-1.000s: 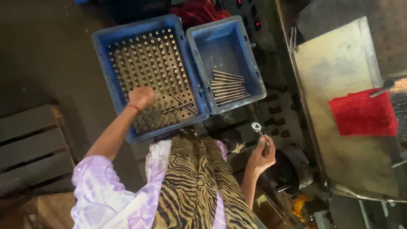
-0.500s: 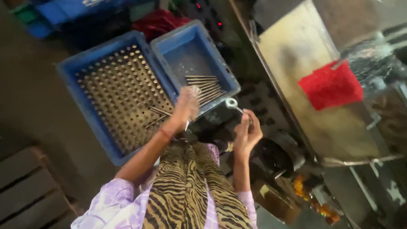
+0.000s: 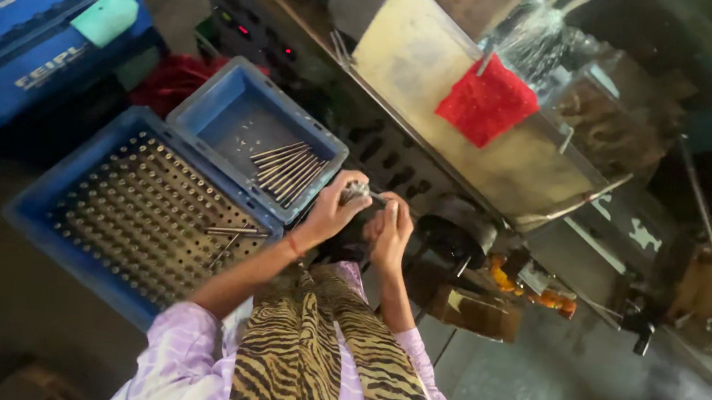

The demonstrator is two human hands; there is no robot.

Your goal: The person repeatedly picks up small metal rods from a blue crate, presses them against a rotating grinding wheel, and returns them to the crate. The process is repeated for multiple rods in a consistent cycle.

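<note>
Metal part [image 3: 357,192]: small, shiny, pinched between both hands.
Left hand [image 3: 331,211]: clamped on it.
Right hand [image 3: 390,229]: touching it.
Rods [image 3: 288,167]: slim steel, left of hands, in blue plastic crate [image 3: 208,107].

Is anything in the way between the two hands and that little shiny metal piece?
No. The left hand and right hand meet around the small metal part, with nothing visible between them and it.
</note>
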